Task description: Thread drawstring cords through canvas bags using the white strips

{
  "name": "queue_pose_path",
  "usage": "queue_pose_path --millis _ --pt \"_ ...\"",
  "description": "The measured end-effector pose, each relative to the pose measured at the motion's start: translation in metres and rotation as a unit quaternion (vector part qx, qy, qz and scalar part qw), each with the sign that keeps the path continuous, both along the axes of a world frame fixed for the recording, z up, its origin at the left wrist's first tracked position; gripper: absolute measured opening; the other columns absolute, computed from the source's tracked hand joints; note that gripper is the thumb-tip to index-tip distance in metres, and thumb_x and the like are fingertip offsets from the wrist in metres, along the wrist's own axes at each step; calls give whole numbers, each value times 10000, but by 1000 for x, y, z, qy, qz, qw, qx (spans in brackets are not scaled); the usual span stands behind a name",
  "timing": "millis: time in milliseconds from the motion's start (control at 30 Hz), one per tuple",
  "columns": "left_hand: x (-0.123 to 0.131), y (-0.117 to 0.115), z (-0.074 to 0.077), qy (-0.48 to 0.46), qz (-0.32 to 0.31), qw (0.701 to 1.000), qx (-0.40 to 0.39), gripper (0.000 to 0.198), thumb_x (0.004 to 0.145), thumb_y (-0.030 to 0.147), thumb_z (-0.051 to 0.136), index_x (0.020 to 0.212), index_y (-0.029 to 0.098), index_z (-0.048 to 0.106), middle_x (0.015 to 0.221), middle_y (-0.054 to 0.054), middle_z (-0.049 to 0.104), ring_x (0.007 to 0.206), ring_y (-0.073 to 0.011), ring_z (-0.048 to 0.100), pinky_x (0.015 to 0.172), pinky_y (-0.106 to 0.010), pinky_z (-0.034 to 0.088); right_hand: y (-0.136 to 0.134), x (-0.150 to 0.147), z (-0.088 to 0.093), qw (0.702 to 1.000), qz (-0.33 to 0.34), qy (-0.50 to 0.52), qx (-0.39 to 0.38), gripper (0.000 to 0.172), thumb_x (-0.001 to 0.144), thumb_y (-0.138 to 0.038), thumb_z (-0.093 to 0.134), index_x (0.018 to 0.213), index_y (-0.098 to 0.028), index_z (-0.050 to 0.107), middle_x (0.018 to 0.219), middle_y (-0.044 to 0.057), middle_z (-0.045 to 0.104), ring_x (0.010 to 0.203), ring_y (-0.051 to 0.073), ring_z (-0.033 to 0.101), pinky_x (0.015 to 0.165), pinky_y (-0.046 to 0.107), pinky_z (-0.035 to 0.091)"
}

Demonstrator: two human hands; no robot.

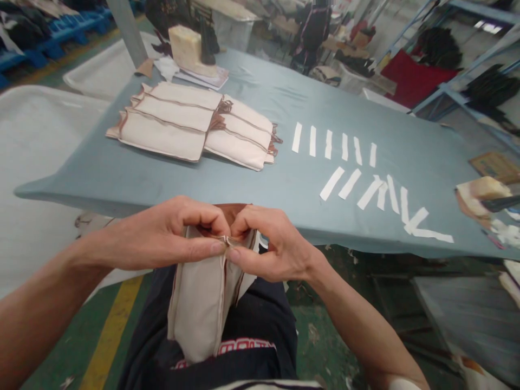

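Between my hands hangs a cream fabric pouch (199, 303) with brown-edged seams, its lower part over my lap. My left hand (174, 233) pinches the upper rim, thumb outside and fingers curled inside. Beside it, thumb tip close to the other thumb, my right hand (268, 244) grips the same rim at the seam. Brown material (233, 211) shows inside the pouch's mouth. Fingertips of both hands are partly hidden in the opening. On the table ahead lie stacked cream fabric pieces (170, 119) with brown seams and ties, much like the held one.
The blue-green covered table (280, 189) spans the view in front of me. Several white strips (329, 143) lie on its right half. A yellowish foam block (184, 46) stands at the back left, another foam piece (489, 188) at the right end. White tubs (36, 141) flank the left side.
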State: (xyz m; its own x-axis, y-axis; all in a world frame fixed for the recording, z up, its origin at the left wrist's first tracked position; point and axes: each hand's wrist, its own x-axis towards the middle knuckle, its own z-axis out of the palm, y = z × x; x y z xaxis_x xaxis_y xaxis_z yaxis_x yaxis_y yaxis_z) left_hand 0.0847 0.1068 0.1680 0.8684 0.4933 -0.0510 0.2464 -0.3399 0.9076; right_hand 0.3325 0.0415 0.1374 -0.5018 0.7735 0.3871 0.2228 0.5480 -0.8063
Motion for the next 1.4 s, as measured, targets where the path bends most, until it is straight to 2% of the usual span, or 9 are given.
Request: queue_pose_path --millis 300,400,533,700,800,1000,1133,1400 --pt "-9 -1 -5 18 6 1000 5 231 982 336 679 854 177 788 731 11 706 671 -151 589 625 -237 426 3 -8 6 995 29 12 -97 245 1024 -321 729 838 -220 606 775 -31 645 703 120 544 717 261 457" --pt "-10 -2 -7 24 16 1000 8 186 942 290 661 849 179 779 727 19 697 674 -150 596 634 -235 426 4 -11 5 989 23 14 -145 261 1005 -355 722 826 -225 582 744 -44 579 660 110 474 639 248 411" --pt "-10 -4 -5 36 25 999 -7 212 924 323 649 843 183 785 732 20 703 688 -159 613 634 -233 435 6 -15 1 983 15 18 -183 296 975 -410 720 804 -237 550 704 -60 497 618 102 393 567 243 334" --pt "-5 -5 -1 42 53 998 17 283 936 416 682 781 189 751 672 32 651 635 -146 558 601 -238 411 8 -19 -3 987 7 28 -156 232 930 -351 701 794 -238 552 700 -67 471 619 101 398 583 247 332" --pt "-3 -6 0 43 66 997 25 267 923 387 646 791 191 770 680 27 689 646 -153 590 606 -237 423 9 -20 -6 990 0 27 -135 214 928 -321 701 801 -239 550 698 -68 468 629 105 413 605 254 336" --pt "-2 -14 4 36 96 993 60 299 922 396 638 802 195 823 694 31 753 636 -149 628 614 -228 442 8 -14 -8 992 -9 33 -122 295 947 -412 744 800 -233 561 711 -57 512 637 111 443 613 254 365" --pt "1 -17 6 33 107 991 76 306 932 397 650 796 198 839 688 37 760 627 -143 634 602 -219 444 7 -9 -1 992 -19 14 -121 263 965 -418 734 839 -221 614 716 -51 581 630 112 474 610 249 387" --pt "2 -22 11 60 112 986 107 332 935 399 619 784 201 840 657 24 728 605 -149 611 578 -235 428 -2 -11 9 997 -73 -20 2 112 917 -271 683 840 -229 614 772 -34 695 655 112 560 694 249 472"
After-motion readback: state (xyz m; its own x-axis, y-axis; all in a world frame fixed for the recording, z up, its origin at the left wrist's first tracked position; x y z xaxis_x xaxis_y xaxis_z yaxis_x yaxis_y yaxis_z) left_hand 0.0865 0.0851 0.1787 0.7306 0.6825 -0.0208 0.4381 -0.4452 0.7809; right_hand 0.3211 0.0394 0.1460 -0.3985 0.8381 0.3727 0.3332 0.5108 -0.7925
